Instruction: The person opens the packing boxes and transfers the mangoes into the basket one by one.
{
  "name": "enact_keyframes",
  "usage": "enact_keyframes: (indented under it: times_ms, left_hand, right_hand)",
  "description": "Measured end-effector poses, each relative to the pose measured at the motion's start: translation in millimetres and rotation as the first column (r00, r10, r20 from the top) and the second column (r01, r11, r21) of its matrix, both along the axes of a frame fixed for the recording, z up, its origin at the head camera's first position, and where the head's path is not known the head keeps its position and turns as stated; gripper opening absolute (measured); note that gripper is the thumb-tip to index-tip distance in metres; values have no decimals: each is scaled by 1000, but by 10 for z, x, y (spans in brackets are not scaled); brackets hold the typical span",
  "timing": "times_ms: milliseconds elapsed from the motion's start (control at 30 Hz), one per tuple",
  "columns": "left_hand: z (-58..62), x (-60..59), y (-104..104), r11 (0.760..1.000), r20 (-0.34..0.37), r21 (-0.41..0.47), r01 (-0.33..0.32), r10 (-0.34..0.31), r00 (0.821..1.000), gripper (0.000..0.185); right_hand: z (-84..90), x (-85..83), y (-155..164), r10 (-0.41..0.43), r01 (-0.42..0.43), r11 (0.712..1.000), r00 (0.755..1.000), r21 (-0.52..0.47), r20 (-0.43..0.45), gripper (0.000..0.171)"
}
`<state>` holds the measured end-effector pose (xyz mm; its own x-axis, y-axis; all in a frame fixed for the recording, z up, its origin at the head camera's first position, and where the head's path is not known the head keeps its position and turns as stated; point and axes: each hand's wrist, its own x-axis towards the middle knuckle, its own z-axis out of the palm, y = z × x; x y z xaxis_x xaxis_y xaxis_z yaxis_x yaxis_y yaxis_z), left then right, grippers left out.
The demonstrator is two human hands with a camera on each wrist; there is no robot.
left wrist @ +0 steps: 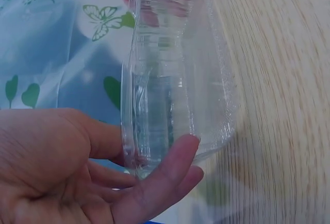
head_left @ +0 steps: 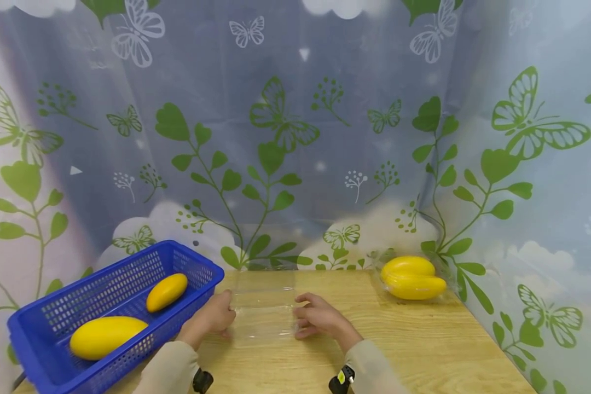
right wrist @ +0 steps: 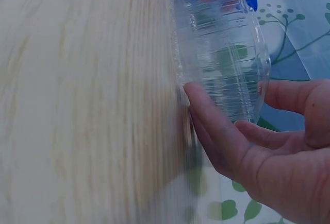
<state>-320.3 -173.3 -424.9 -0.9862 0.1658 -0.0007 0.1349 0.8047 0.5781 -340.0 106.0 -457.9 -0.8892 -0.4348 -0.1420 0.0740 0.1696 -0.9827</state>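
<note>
On the light wooden table (head_left: pixel 423 339), the left hand (head_left: pixel 215 317) and right hand (head_left: pixel 320 318) each grip an end of a clear ribbed plastic clamshell box (head_left: pixel 264 306), midway between the blue slotted plastic basket (head_left: pixel 54 323) and two bagged yellow mangoes (head_left: pixel 412 278), bare wood in front.

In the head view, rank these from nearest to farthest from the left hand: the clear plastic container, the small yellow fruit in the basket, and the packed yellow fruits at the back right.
1. Clear plastic container: touching the left hand, centre table.
2. Small yellow fruit: in the blue basket, just left.
3. Packed yellow fruits: far right, beyond the right hand.
</note>
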Motion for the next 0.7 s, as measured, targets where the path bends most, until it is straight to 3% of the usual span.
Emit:
enact_keyframes:
  times_ms: [167,333,700]
  left_hand:
    - [19,21,-22,1000,19,-12,-25,25,999,19]
    - [21,30,-63,999,-16,-36,-31,30,999,16]
    - [12,23,-114,998,-16,-49,-36,36,999,48]
  right_hand:
    - [-33,-4,-61,-8,8,1000,1000,11,-20,53]
    - [-38,-5,-116,-7,8,1000,1000,15,-31,55]
    - [-21,9,-180,-11,11,1000,1000,10,-21,57]
